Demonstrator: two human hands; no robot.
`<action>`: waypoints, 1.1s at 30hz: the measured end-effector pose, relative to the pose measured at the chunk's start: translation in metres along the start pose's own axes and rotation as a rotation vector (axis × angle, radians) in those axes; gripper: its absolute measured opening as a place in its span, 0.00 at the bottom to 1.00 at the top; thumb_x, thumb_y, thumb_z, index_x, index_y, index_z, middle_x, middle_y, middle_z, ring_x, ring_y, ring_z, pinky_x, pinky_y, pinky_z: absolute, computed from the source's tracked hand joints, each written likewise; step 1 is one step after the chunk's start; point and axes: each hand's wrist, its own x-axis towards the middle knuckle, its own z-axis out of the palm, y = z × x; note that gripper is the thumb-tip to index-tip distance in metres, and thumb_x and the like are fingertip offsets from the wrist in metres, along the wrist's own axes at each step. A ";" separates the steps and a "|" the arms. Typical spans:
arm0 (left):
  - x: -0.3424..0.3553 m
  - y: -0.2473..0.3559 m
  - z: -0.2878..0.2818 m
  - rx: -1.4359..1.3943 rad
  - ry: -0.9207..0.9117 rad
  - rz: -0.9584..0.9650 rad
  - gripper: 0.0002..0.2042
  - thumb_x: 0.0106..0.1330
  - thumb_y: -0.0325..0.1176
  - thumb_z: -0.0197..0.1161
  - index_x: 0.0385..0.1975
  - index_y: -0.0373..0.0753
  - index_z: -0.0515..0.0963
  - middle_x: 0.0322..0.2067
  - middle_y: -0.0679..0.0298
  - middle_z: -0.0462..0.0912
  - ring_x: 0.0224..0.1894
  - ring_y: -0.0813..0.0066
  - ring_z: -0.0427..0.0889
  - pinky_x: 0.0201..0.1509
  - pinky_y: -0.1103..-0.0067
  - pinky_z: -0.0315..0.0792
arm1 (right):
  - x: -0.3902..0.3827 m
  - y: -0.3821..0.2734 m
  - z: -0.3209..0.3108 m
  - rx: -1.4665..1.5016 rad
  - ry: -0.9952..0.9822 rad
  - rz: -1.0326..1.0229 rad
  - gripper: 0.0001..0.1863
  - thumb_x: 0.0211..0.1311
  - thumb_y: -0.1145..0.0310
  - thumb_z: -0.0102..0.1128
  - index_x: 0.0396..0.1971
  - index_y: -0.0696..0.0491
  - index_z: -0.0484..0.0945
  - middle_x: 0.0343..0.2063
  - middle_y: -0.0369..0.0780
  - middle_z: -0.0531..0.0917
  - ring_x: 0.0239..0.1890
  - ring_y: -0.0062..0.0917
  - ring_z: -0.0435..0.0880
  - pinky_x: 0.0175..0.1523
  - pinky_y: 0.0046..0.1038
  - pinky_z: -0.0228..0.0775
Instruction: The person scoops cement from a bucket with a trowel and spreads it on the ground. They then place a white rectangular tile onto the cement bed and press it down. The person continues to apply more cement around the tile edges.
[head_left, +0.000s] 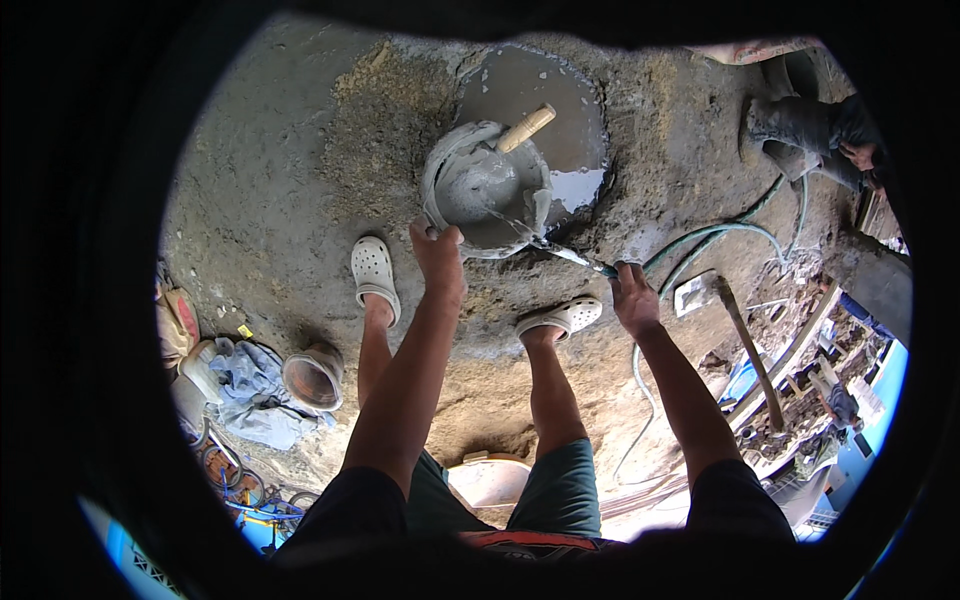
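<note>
A mortar-smeared bucket (436, 180) holds wet grey mix and a tool whose wooden handle (527, 128) leans out over the rim. My left hand (438, 258) is closed on the bucket's near left rim. To the right of the bucket, my right hand (633, 295) grips a green hose (690, 240) near its end. From there a stream of water (568, 254) runs left into the bucket. The tool's lower end is hidden inside the bucket.
Behind the bucket lies a grey puddle (530, 85). A hoe (745, 345) rests at right, with debris beyond. Another person's legs and hand (860, 155) show at upper right. At left are a clay-coloured pot (314, 377) and crumpled blue cloth (250, 385). A round basin (490, 480) stands behind my feet.
</note>
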 end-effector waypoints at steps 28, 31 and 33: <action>-0.021 0.030 0.010 -0.009 0.024 -0.051 0.30 0.55 0.22 0.60 0.62 0.33 0.66 0.50 0.59 0.74 0.47 0.70 0.74 0.49 0.73 0.72 | 0.016 -0.004 0.031 0.068 0.015 0.052 0.17 0.73 0.64 0.60 0.57 0.47 0.70 0.50 0.52 0.82 0.43 0.59 0.85 0.45 0.56 0.81; -0.023 0.032 0.012 0.009 0.042 -0.061 0.29 0.54 0.22 0.61 0.61 0.34 0.67 0.48 0.60 0.73 0.45 0.71 0.73 0.46 0.73 0.72 | 0.013 -0.003 0.031 0.084 0.026 0.053 0.17 0.73 0.66 0.60 0.58 0.47 0.71 0.48 0.53 0.83 0.43 0.59 0.85 0.44 0.55 0.81; -0.024 0.032 0.013 0.016 0.049 -0.063 0.29 0.54 0.22 0.61 0.60 0.34 0.67 0.47 0.60 0.73 0.44 0.72 0.73 0.46 0.73 0.71 | 0.012 -0.004 0.032 0.087 0.014 0.080 0.17 0.73 0.66 0.60 0.58 0.47 0.71 0.49 0.53 0.83 0.43 0.59 0.85 0.45 0.56 0.80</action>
